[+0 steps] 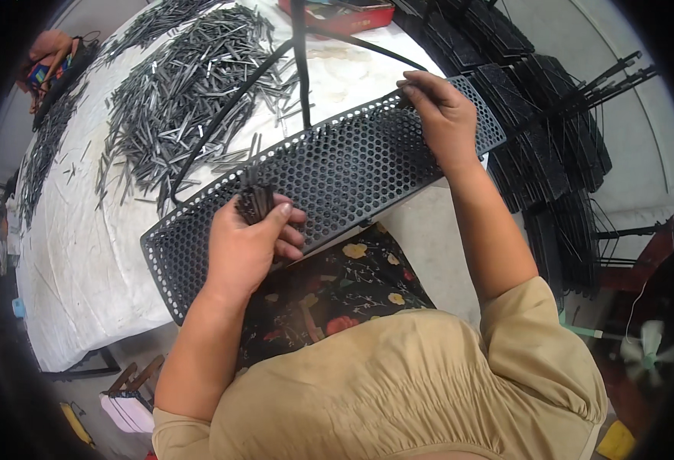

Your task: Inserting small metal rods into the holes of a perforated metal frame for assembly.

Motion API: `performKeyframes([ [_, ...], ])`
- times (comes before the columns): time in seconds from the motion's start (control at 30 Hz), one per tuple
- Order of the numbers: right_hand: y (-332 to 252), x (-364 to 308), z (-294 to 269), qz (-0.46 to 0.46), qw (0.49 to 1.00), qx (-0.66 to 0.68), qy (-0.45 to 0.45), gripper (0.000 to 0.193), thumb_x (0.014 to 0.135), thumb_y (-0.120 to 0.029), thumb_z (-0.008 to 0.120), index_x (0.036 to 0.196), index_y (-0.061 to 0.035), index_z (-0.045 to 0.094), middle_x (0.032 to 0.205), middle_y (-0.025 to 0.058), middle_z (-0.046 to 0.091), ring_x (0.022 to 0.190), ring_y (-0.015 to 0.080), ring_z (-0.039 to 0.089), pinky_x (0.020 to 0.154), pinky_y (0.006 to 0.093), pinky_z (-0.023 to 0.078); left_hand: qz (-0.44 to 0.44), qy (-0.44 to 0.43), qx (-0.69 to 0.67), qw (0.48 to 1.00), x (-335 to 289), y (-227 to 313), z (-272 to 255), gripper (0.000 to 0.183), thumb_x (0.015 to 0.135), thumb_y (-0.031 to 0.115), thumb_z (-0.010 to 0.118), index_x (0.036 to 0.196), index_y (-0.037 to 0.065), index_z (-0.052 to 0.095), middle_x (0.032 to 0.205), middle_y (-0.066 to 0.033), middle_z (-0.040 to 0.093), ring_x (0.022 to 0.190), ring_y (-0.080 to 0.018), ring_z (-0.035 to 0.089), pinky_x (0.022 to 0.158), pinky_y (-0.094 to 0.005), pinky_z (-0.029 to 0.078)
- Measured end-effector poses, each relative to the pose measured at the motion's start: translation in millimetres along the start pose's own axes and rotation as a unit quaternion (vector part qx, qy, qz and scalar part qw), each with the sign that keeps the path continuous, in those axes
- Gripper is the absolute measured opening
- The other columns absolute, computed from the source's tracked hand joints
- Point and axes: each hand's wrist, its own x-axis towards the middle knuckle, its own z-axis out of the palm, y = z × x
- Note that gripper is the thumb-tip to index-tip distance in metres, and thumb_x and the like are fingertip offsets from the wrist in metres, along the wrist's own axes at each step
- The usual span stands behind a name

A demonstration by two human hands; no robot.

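Observation:
A long black panel (pixel 345 172) full of honeycomb holes lies slanted in front of me, its left end nearer and its right end farther away. Over its left part, my left hand (pixel 245 241) is closed around a bundle of short dark strips (pixel 257 201), which stick up between thumb and fingers. My right hand (pixel 452 123) is at the panel's far right end, thumb and forefinger pinched together by the upper edge. What those fingertips hold, if anything, is too small to make out. Thin black rods (pixel 304 84) rise from the panel's far edge.
A big heap of dark strips (pixel 191 92) covers much of the white-clothed table (pixel 84 284). Behind it stands a red tray (pixel 352 19). Stacked black panels with rods (pixel 536 115) are on the right, near a small fan (pixel 650 349). Another person (pixel 49 57) is at the far left.

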Motion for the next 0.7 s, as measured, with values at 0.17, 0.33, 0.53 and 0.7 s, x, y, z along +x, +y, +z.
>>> performKeyframes([
  [0.17,1.8,3.5,-2.6,-0.045,0.998,-0.049,-0.013,0.017,0.086,-0.010,0.069,0.102,-0.0058,0.071,0.090,0.0089,0.073,0.080,0.0144,0.069,0.073,0.0256,0.052,0.008,0.011,0.007,1.000,-0.2,-5.1,-2.9,0.017,0.093,0.007,0.060,0.102,-0.007,0.058,0.086,-0.0184,0.068,0.060,-0.0158,0.063,0.048,-0.0267,0.055],
  [0.33,0.6,7.2,-9.1,-0.054,0.991,-0.114,-0.049,0.019,0.084,-0.012,0.070,0.103,-0.0088,0.072,0.090,0.0107,0.072,0.079,0.0198,0.071,0.072,0.0279,0.053,-0.006,0.013,0.011,1.000,-0.5,-2.8,-1.9,0.016,0.093,0.006,0.060,0.103,-0.007,0.058,0.086,-0.0181,0.068,0.060,-0.0157,0.063,0.049,-0.0275,0.056],
  [0.53,3.0,9.8,-7.2,-0.075,0.984,-0.147,-0.068,0.019,0.085,-0.013,0.070,0.103,-0.0100,0.071,0.090,0.0135,0.071,0.079,0.0241,0.071,0.071,0.0304,0.054,-0.008,0.020,0.018,1.000,0.2,-3.5,-1.2,0.016,0.093,0.006,0.060,0.103,-0.007,0.058,0.086,-0.0181,0.068,0.060,-0.0158,0.064,0.050,-0.0276,0.056],
  [0.7,3.4,8.5,-6.7,-0.098,0.980,-0.163,-0.063,0.020,0.085,-0.015,0.070,0.105,-0.0107,0.071,0.088,0.0134,0.071,0.077,0.0248,0.070,0.070,0.0307,0.054,-0.007,0.020,0.023,1.000,-1.0,-1.3,0.0,0.017,0.093,0.006,0.060,0.103,-0.007,0.058,0.086,-0.0179,0.068,0.061,-0.0160,0.064,0.050,-0.0278,0.057],
])
